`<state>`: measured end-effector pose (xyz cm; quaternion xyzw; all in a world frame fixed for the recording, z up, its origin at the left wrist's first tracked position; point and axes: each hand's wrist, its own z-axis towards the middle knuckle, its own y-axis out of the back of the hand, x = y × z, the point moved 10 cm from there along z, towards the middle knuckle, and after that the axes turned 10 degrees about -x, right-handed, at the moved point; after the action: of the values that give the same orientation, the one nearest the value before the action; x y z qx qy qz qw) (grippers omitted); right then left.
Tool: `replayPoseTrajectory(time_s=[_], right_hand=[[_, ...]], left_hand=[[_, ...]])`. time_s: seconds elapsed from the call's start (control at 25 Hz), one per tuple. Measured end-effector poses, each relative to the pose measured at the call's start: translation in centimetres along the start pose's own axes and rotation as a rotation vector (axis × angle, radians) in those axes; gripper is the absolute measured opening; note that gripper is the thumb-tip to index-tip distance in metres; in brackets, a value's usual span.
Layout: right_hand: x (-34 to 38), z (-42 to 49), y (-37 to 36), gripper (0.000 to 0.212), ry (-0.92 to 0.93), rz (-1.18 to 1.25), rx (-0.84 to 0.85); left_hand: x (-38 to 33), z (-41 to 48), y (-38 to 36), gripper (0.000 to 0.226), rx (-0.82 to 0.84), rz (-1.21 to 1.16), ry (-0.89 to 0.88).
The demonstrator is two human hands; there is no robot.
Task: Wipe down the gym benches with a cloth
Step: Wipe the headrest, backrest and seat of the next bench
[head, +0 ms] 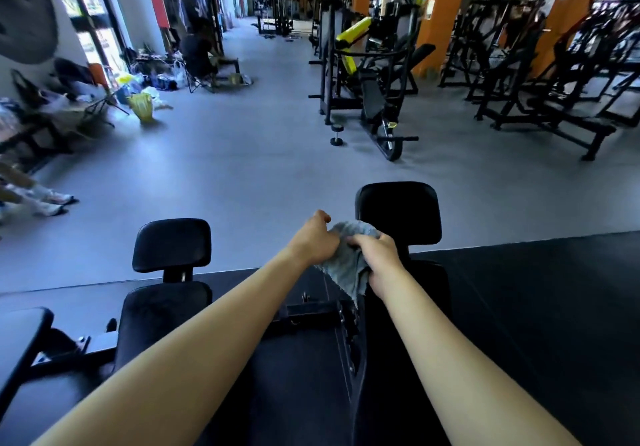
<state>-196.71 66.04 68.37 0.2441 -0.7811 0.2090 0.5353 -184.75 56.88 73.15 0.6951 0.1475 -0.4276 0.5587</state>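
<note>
Both my hands hold a crumpled grey cloth (348, 258) in the air over the black benches. My left hand (317, 239) grips its left side and my right hand (377, 255) grips its right side, with a loose corner hanging down between them. Right under the cloth runs a black padded bench (403, 289) whose headrest pad (398, 208) stands just beyond my hands. A second black bench (162, 310) with its own headrest pad (172, 243) stands to the left. A third pad's corner (20, 334) shows at the far left.
Grey floor stretches ahead; the benches stand on a black mat (536, 307). Black weight machines (374, 75) and racks fill the right side, with a small dumbbell (336, 134) on the floor. Bags and clutter (138, 102) line the left wall. Someone's feet in white shoes (48, 201) rest at left.
</note>
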Motion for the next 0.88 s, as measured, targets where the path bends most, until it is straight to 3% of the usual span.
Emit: replayPoseTrajectory(time_s=[0.24,0.32,0.44,0.52,0.68,0.88], right_hand=[[1.2,7.1,-0.7,0.028,0.089,0.011,-0.385],[3.8,8.6,-0.1,0.038,0.245,-0.056,-0.523],[7.5,10.1,0.4,0.051,0.635,-0.282,-0.601],[7.2,12.9,-0.5,0.051,0.767,-0.550,-0.514],[0.0,17.7,-3.3,0.059,0.747,-1.068,-0.128],[0.2,17.1,-5.4,0.064,1.305,-1.341,0.026]], left_hand=[[3.7,4.5,-1.0,0.049,0.117,0.069,0.012],[4.6,5.9,-1.4,0.047,0.117,0.086,0.018],[5.6,8.0,-2.8,0.044,0.132,0.111,0.043],[6.0,8.9,-4.1,0.043,0.162,0.132,0.067],[5.5,11.5,-6.6,0.044,0.162,0.181,0.065],[3.7,14.8,-9.3,0.043,0.133,0.197,0.084]])
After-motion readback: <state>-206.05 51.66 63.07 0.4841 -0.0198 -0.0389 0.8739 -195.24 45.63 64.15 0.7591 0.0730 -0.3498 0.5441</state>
